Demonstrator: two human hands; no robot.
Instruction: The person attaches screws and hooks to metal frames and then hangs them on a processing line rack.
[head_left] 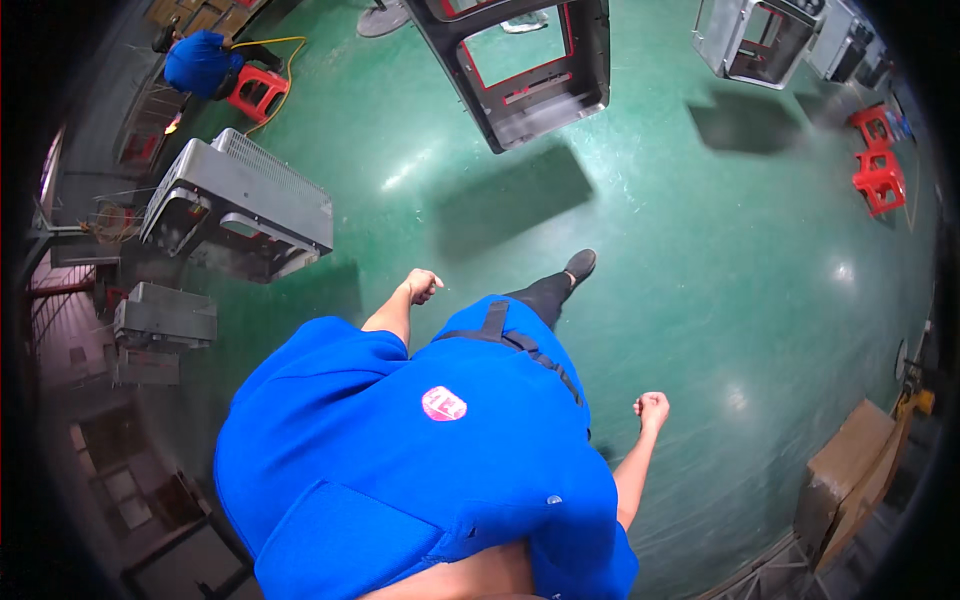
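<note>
My left hand (424, 285) hangs over the green floor in front of my waist, its fingers loosely curled, with nothing visible in it. Out to my right side, my right hand (652, 408) is closed in a fist, and no object shows in it. Neither hand touches anything. One foot in a dark shoe (581, 265) is stretched forward on the floor. Nearest to my left hand, though well apart from it, is a grey metal cabinet housing (265, 190) with a slotted panel. Straight ahead, a dark open cabinet frame (535, 125) has a red-edged rectangular opening.
Another open cabinet frame (757, 45) stands at the far right, near red plastic stools (880, 183). Cardboard (850, 455) leans at the lower right. Far left, a person in blue (197, 63) is beside a red stool (258, 93) and a yellow hose (292, 75). Grey metal boxes (165, 315) stand at the left.
</note>
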